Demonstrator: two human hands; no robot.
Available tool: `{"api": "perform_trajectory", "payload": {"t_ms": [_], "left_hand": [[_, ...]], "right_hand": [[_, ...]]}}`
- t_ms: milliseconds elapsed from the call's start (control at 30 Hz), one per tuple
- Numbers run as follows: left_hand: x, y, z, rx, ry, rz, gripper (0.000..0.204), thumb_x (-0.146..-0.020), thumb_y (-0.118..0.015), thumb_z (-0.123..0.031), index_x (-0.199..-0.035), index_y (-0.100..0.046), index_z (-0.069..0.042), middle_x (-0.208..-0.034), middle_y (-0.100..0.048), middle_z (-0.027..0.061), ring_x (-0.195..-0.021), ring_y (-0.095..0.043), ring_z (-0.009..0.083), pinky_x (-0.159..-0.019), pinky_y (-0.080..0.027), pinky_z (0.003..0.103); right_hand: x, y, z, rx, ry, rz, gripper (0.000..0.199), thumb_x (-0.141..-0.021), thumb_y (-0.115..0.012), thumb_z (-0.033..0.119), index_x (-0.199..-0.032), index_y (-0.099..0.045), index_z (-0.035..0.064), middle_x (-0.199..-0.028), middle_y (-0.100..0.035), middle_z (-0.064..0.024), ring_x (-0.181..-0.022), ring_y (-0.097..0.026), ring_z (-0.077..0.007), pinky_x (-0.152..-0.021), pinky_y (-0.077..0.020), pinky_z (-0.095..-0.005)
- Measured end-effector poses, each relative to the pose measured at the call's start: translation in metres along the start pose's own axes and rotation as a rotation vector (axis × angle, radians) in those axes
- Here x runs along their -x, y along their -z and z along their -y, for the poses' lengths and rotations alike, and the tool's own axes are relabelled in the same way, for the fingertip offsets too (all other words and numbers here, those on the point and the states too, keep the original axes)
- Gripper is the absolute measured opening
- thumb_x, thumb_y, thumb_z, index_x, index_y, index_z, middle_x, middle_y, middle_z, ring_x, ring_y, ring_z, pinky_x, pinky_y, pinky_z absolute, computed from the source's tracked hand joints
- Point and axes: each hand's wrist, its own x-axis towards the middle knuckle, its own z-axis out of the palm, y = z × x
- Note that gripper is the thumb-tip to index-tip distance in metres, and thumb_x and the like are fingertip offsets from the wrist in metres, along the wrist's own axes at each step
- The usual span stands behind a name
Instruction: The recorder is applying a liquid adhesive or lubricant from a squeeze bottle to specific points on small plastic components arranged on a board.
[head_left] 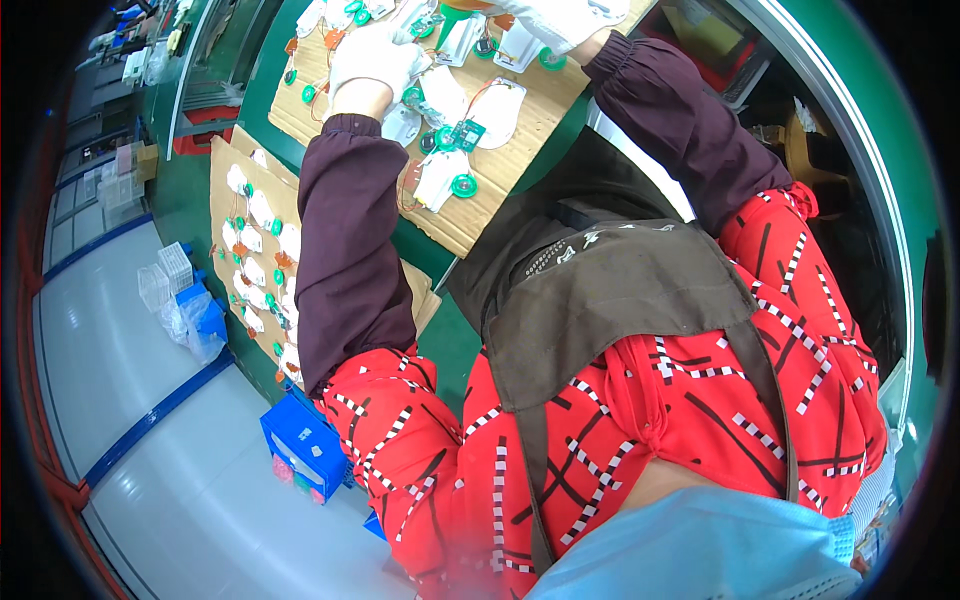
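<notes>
parts (445, 95), white and green, just beside left hand (378, 58), on cardboard (490, 182)

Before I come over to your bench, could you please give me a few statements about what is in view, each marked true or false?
1. The left hand and the right hand both wear white gloves. True.
2. The cardboard sheet beneath the left hand is bare. False: white pieces and green round parts lie on it.
3. A second cardboard sheet, also bearing white and green parts, lies to the person's left. True.
4. The forearm sleeves are bright yellow. False: they are dark purple.
5. A blue bin shows in the lower left of the picture. True.
</notes>
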Motion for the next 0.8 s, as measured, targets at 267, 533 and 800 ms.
{"api": "perform_trajectory", "payload": {"t_ms": [267, 533, 800], "left_hand": [[-0.005, 0.0, -0.009, -0.16, 0.089, 0.089, 0.039, -0.069, -0.073, -0.039, -0.096, -0.071, -0.011, -0.095, -0.069, 0.0095, -0.089, -0.066, 0.0228, -0.08, -0.049, 0.031], [-0.01, -0.015, 0.01, -0.063, 0.089, 0.003, 0.038, -0.068, -0.073, -0.035, -0.099, -0.07, -0.012, -0.093, -0.069, 0.0103, -0.087, -0.066, 0.025, -0.079, -0.05, 0.034], [-0.009, -0.017, 0.008, -0.103, 0.089, 0.008, 0.033, -0.066, -0.071, -0.034, -0.092, -0.072, -0.013, -0.091, -0.069, 0.0105, -0.086, -0.066, 0.0267, -0.077, -0.051, 0.036]], "right_hand": [[0.0, 0.01, 0.004, 0.081, -0.154, -0.006, 0.029, -0.078, -0.073, 0.014, -0.103, -0.062, 0.0017, -0.079, -0.064, -0.0043, -0.057, -0.056, -0.0091, -0.048, -0.0444, -0.0223], [0.0, 0.011, 0.009, 0.069, -0.281, 0.03, 0.024, -0.082, -0.069, 0.013, -0.103, -0.062, 0.0018, -0.081, -0.064, -0.0038, -0.061, -0.058, -0.0107, -0.052, -0.047, -0.0234], [0.003, 0.015, 0.016, 0.051, -0.128, -0.022, 0.03, -0.084, -0.067, 0.013, -0.111, -0.058, 0.0029, -0.092, -0.065, -0.0049, -0.074, -0.061, -0.0116, -0.058, -0.0497, -0.0234]]}}
